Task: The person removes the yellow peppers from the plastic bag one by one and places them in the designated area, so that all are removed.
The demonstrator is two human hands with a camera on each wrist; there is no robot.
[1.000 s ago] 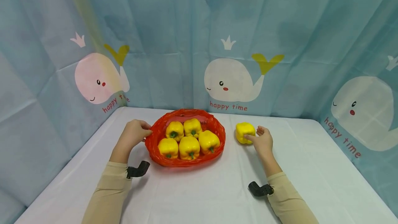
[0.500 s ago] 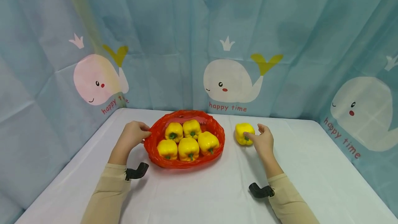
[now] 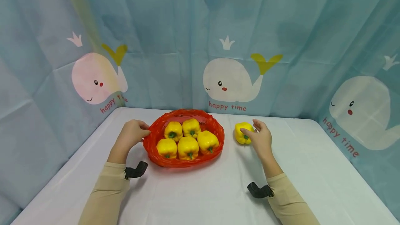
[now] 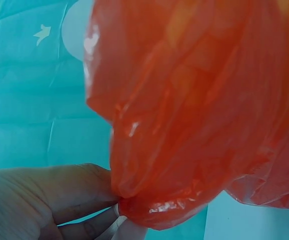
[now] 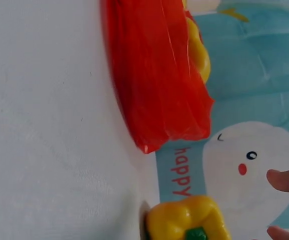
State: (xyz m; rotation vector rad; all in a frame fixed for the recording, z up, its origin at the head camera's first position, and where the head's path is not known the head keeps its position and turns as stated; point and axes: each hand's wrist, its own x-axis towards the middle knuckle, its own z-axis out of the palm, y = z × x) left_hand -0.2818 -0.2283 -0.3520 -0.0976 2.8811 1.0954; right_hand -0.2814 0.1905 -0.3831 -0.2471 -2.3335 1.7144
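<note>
A red plastic bag (image 3: 184, 163), its mouth spread wide, holds several yellow bell peppers (image 3: 188, 148) with green stems. At the bag's left rim my left hand (image 3: 132, 133) pinches the plastic between thumb and fingers; the left wrist view shows the bunched red film (image 4: 169, 150) at the fingertips. To the right of the bag a single yellow bell pepper (image 3: 239, 135) rests on the table. My right hand (image 3: 262, 140) hovers beside and over it, thumb and fingers spread apart. In the right wrist view the fingertips (image 5: 284, 181) show apart from that pepper (image 5: 169, 220).
A white cloth (image 3: 200, 197) covers the table. Behind it hangs a blue curtain (image 3: 168, 79) printed with whales, close to the table's back edge. Black wrist cameras (image 3: 136, 170) stick out from both sleeves.
My right hand has shifted slightly up and left over the lone pepper, its fingers lifting a little. The left hand keeps its pinch on the bag rim. The head view has drifted slightly.
</note>
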